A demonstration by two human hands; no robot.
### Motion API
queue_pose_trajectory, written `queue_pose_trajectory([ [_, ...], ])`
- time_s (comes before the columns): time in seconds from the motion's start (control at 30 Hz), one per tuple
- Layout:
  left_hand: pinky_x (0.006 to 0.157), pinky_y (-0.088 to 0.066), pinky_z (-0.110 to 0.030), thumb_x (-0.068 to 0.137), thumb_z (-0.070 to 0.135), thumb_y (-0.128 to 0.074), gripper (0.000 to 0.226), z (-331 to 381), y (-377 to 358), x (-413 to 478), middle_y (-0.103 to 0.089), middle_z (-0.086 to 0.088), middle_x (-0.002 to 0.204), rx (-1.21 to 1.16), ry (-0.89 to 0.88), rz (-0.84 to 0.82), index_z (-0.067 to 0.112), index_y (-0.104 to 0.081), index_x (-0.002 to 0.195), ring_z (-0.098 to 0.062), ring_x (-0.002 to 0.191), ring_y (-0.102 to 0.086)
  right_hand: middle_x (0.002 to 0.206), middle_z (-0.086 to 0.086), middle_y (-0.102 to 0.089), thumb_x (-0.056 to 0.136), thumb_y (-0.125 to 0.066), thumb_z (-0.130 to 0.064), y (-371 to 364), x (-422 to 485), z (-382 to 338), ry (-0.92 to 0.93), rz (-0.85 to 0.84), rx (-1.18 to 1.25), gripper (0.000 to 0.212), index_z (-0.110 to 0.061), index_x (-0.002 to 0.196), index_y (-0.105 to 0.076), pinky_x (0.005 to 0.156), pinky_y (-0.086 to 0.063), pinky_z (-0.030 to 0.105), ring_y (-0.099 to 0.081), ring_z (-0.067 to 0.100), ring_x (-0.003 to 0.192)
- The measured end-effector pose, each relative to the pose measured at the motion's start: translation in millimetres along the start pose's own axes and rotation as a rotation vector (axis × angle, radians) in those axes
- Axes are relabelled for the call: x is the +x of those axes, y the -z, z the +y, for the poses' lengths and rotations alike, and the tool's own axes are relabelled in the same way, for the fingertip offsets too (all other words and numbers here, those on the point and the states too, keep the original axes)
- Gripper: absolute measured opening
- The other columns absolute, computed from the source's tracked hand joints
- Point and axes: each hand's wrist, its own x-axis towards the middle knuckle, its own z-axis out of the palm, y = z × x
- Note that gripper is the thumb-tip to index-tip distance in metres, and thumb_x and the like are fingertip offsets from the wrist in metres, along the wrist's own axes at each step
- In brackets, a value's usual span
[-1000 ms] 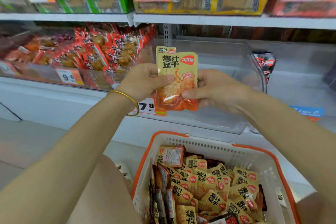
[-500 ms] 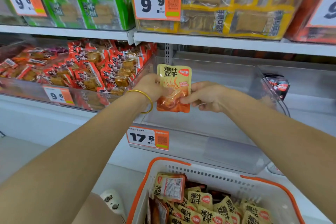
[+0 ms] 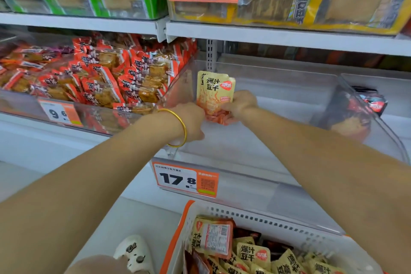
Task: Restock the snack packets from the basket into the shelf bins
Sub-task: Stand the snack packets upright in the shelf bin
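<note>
A small stack of yellow-and-orange snack packets (image 3: pixel 214 93) stands upright inside the clear shelf bin (image 3: pixel 278 198), at its left wall. My left hand (image 3: pixel 192 121), with a gold bangle on the wrist, grips the stack's lower left edge. My right hand (image 3: pixel 241 104) pinches its lower right edge. Both hands reach over the bin's front wall. Below, the white basket with an orange rim (image 3: pixel 178 238) holds several more of the same packets (image 3: pixel 253 253).
The bin to the left is full of red packets (image 3: pixel 106 80). A dark packet (image 3: pixel 373 102) lies in the bin to the right. Upper shelf bins hold green and yellow packs. An orange price tag reading 17.8 (image 3: pixel 186 179) hangs on the bin front. A white shoe (image 3: pixel 133 253) shows below.
Both hands have carried the packets forward and down into the clear bin, near its left wall. The view has moved closer to the shelf, so less of the basket shows.
</note>
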Motion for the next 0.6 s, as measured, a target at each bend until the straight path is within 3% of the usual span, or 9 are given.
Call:
queue_pose_trajectory([
  [0.1,0.099,-0.040,-0.036,0.096,0.035,-0.050,0.045,0.9,-6.3,6.8,-0.048,-0.015,0.128,0.019,-0.020,-0.019,0.003,-0.051,0.126,-0.029,0.119,-0.046,0.107,0.013,-0.068,0.086,-0.065,-0.021,-17.4,11.8,0.4,0.103,0.110,-0.239,0.024,-0.006,0.104,-0.068,0.076,-0.047,0.030,-0.063,0.028,0.098],
  [0.2,0.099,-0.036,-0.034,0.097,0.037,-0.047,0.043,1.0,-9.9,12.2,-0.046,-0.014,0.129,0.026,-0.037,-0.046,0.004,-0.050,0.123,-0.028,0.121,-0.042,0.113,0.013,-0.065,0.087,-0.064,-0.026,-25.8,20.2,0.2,0.127,0.179,-0.289,0.032,-0.005,0.112,-0.062,0.070,-0.038,0.027,-0.060,0.027,0.104],
  [0.43,0.102,-0.037,-0.035,0.096,0.038,-0.049,0.046,0.9,-12.9,15.9,-0.047,-0.013,0.130,0.007,-0.054,-0.037,0.004,-0.049,0.126,-0.028,0.123,-0.043,0.121,0.016,-0.058,0.085,-0.069,-0.029,-24.8,26.4,-0.4,0.073,0.187,-0.213,0.048,-0.001,0.117,-0.046,0.085,-0.043,0.035,-0.055,0.030,0.114],
  [0.6,0.099,-0.039,-0.034,0.095,0.037,-0.050,0.045,2.5,-9.0,15.5,-0.048,-0.013,0.129,0.011,-0.042,-0.031,0.003,-0.050,0.125,-0.028,0.121,-0.044,0.118,0.015,-0.059,0.080,-0.074,-0.028,-20.3,23.8,-0.6,0.042,0.147,-0.161,0.046,-0.009,0.101,-0.038,0.086,-0.046,0.036,-0.058,0.029,0.110],
])
